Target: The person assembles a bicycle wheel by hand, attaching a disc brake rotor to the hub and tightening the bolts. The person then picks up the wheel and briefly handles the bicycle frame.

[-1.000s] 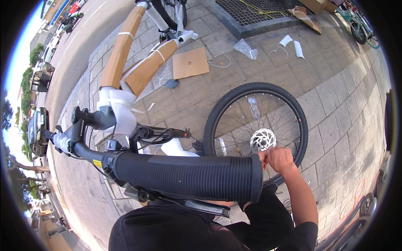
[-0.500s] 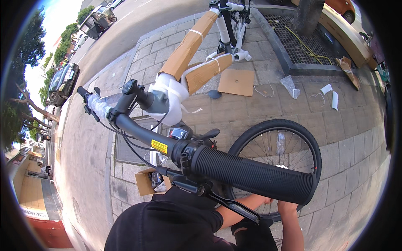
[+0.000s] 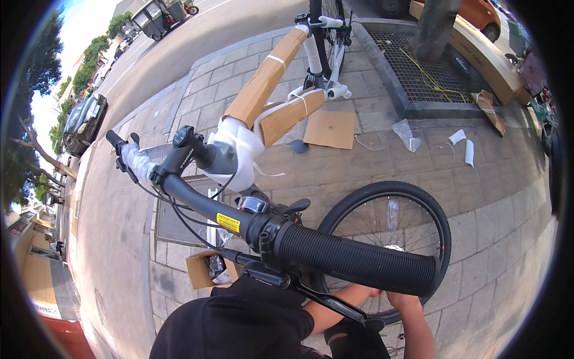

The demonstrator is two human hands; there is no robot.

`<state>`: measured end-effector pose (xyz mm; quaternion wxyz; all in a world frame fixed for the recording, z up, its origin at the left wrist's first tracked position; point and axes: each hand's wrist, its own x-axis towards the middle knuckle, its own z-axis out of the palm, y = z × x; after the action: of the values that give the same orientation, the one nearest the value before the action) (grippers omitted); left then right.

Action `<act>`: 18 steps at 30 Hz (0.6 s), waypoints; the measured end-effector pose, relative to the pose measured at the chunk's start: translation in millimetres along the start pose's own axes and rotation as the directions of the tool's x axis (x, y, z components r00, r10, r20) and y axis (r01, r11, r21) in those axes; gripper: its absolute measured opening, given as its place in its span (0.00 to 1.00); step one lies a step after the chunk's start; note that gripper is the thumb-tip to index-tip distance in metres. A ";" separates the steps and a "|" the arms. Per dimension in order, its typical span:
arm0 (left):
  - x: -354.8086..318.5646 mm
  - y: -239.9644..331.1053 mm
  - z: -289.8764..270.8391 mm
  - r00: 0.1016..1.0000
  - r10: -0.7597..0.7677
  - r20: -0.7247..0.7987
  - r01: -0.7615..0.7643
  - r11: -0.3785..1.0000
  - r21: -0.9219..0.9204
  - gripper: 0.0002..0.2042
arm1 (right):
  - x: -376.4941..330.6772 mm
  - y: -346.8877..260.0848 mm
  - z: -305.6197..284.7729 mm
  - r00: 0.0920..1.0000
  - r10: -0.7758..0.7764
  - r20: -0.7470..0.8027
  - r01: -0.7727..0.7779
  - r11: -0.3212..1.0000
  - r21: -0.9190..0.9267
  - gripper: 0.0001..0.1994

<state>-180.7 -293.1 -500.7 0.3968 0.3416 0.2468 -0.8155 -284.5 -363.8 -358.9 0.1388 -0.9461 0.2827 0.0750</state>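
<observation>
A bicycle handlebar [image 3: 200, 198] crosses close in front, with a black ribbed grip [image 3: 353, 258] and a brake lever [image 3: 332, 297] beneath it. Past the grip is a spoked wheel with a black tyre [image 3: 445, 230]. My left hand [image 3: 373, 291] and my right hand [image 3: 403, 300] meet below the grip, near the wheel's lower part. The grip covers most of their fingers, so whatever they hold is hidden. Cardboard sleeves [image 3: 268, 75] and white foam [image 3: 238, 143] wrap the bicycle frame.
An opened cardboard box [image 3: 197, 272] with small packed parts sits left of my legs. On the paving lie a flat cardboard sheet [image 3: 330, 128], a clear plastic bag [image 3: 406, 135] and white scraps [image 3: 469, 152]. A metal-edged tree grate [image 3: 412, 72] stands far right; a dark car [image 3: 84, 124] is at left.
The whole view has shifted slightly, with the wheel now appearing a little lower and further left. Both hands stay close together beneath the grip.
</observation>
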 end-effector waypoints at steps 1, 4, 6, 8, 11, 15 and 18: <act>-0.3 1.6 -2.6 1.000 0.002 -0.006 -0.002 1.000 -0.001 0.10 | 3.0 -5.1 -9.2 0.999 -0.025 0.022 0.026 0.998 -0.055 0.20; 0.3 -2.5 -4.3 1.000 0.005 -0.012 -0.005 1.000 -0.010 0.10 | 3.2 -0.2 -1.3 0.997 -0.080 0.017 0.082 0.981 -0.173 0.19; -3.7 -4.5 -4.7 1.000 0.001 -0.017 -0.001 1.000 -0.017 0.10 | 2.0 7.9 7.9 0.988 -0.156 0.018 0.156 0.965 -0.211 0.18; -5.8 -7.4 -6.7 1.000 -0.005 -0.012 0.005 1.000 -0.030 0.10 | -2.6 15.8 26.5 0.994 -0.109 -0.032 0.105 0.988 -0.109 0.17; -1.2 -8.0 -11.5 1.000 0.007 0.011 -0.006 0.999 -0.038 0.10 | -15.6 29.4 64.3 0.976 0.185 -0.114 -0.171 0.978 0.122 0.17; 12.1 -6.0 -25.0 0.997 0.070 -0.013 -0.069 0.995 0.077 0.10 | -12.5 11.9 35.7 0.904 0.423 0.059 -0.426 0.886 0.185 0.16; -12.1 -3.8 -2.0 0.999 0.031 -0.036 -0.028 0.996 0.082 0.11 | -11.1 -20.3 -16.7 0.886 0.463 -0.003 -0.463 0.886 0.037 0.13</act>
<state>-177.6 -283.8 -492.4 0.3898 0.3763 0.2158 -0.8124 -281.4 -346.9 -336.0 0.1320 -0.8493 0.5021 0.0954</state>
